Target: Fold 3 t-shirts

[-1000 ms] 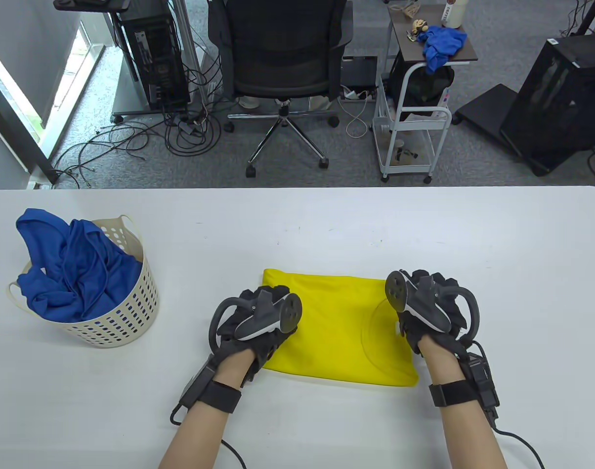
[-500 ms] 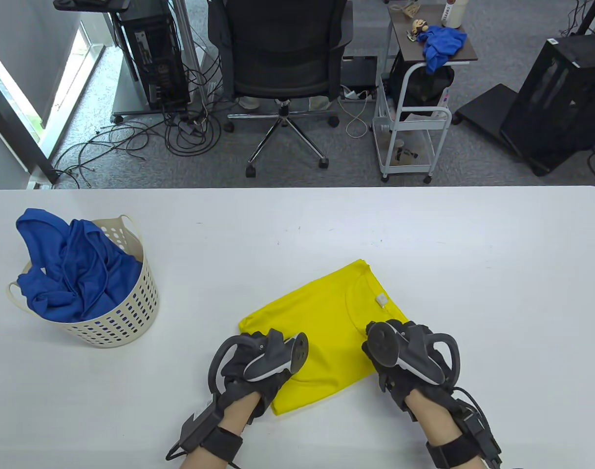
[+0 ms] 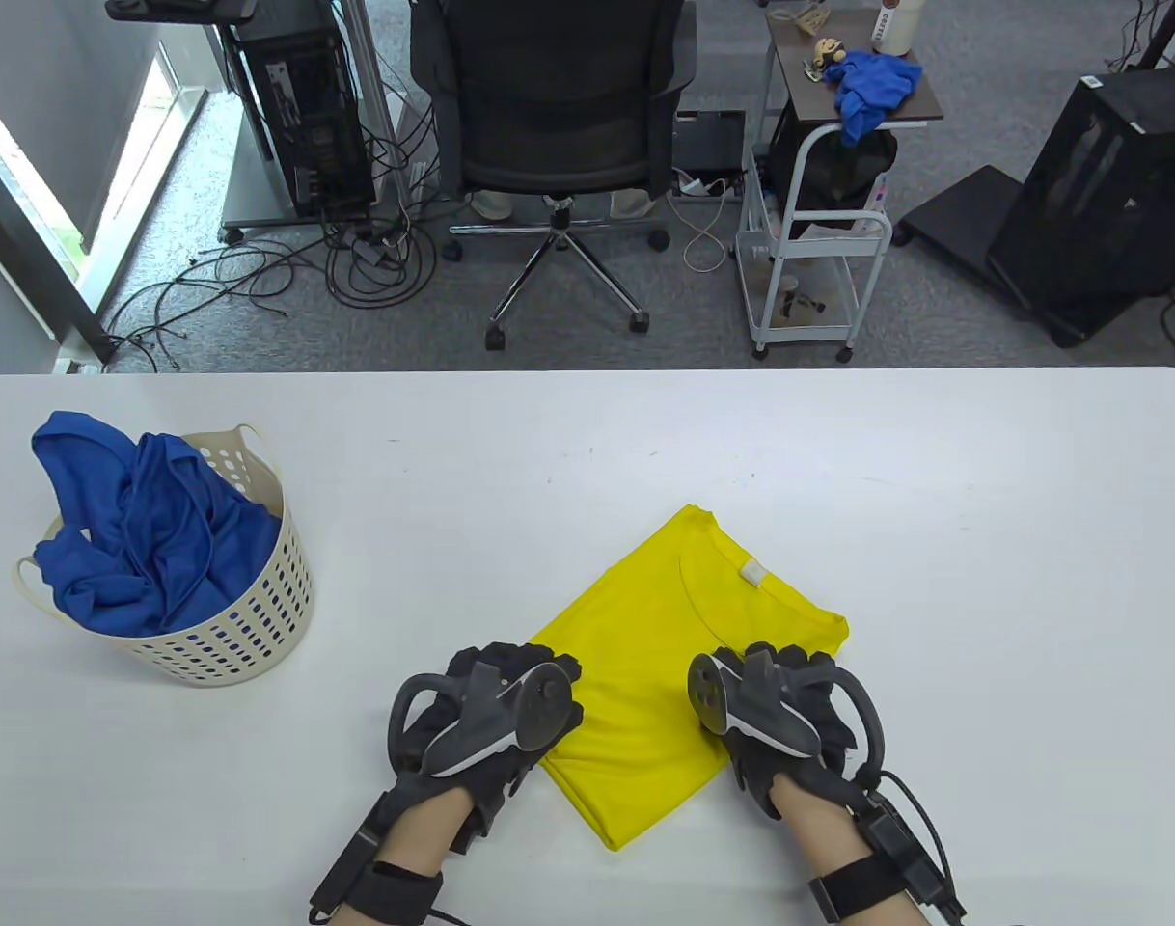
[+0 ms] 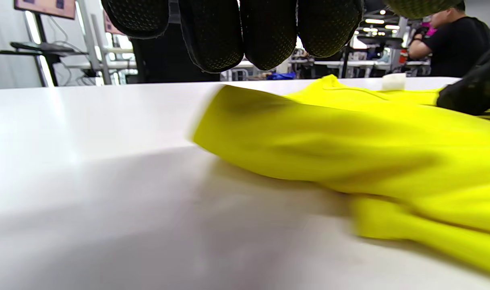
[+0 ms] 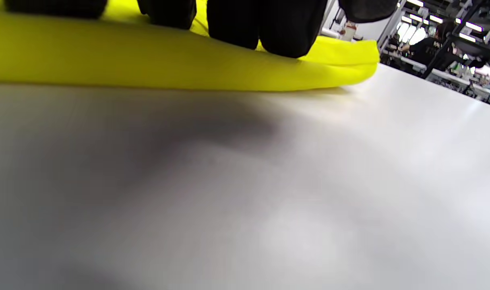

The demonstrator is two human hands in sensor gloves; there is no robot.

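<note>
A folded yellow t-shirt [image 3: 665,656] lies at an angle on the white table [image 3: 983,502], near the front edge, collar and white label [image 3: 752,574] facing up. My left hand [image 3: 510,675] is at the shirt's left edge; in the left wrist view its fingers [image 4: 269,32] hang straight above the table beside the shirt [image 4: 349,137], holding nothing. My right hand [image 3: 790,675] rests on the shirt's right side; in the right wrist view its fingers [image 5: 265,24] press down on the cloth [image 5: 148,60]. Crumpled blue t-shirts [image 3: 144,521] fill a basket.
The cream perforated basket [image 3: 250,627] stands at the table's left. Behind the table are an office chair [image 3: 559,106], a white cart [image 3: 809,251] with a blue cloth on top, and cables on the floor.
Both hands have drawn the yellow shirt toward the front edge and turned it from lying square to a diagonal. The collar and label now face up.
</note>
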